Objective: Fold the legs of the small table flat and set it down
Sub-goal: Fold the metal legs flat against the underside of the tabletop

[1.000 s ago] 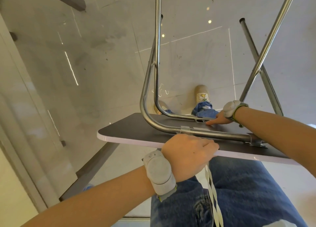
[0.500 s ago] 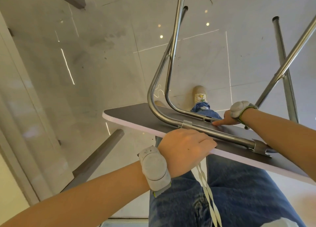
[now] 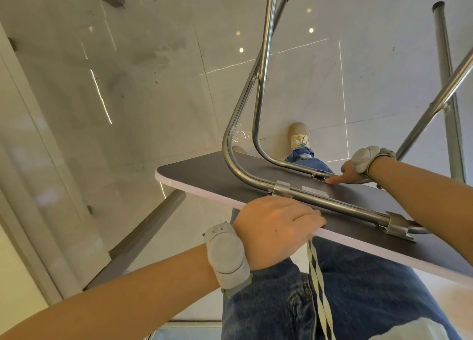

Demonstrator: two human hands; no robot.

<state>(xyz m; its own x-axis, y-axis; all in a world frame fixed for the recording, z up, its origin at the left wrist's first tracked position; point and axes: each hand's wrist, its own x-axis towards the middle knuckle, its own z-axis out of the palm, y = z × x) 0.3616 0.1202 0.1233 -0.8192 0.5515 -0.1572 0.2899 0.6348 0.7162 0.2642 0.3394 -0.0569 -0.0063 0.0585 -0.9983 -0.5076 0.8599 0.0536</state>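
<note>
A: Table position? Small table (image 3: 212,172) held upside down and tilted, above the lap and clear of the floor (image 3: 153,84); dark underside facing up, pale edge toward the camera.

B: Confirmed. Legs (image 3: 263,58) unfolded, rising from the underside as chrome tube loops; near tube fixed to the board by metal brackets (image 3: 281,188).

A: Left hand (image 3: 276,224)?

B: Closed over the near edge of the board, fingers curled on top, just beside the near tube. Grip firm on the board edge.

A: Right hand (image 3: 352,172)?

B: Placed at the far side of the underside, forefinger extended against a small clip on the far tube. Grip around anything: cannot tell; remaining fingers hidden behind the wrist.

A: Surroundings?

B: Grey wrist devices (image 3: 226,254) on both forearms. Blue jeans (image 3: 358,301) below the board, one beige shoe (image 3: 298,135) on the tiled floor beyond the far edge.
</note>
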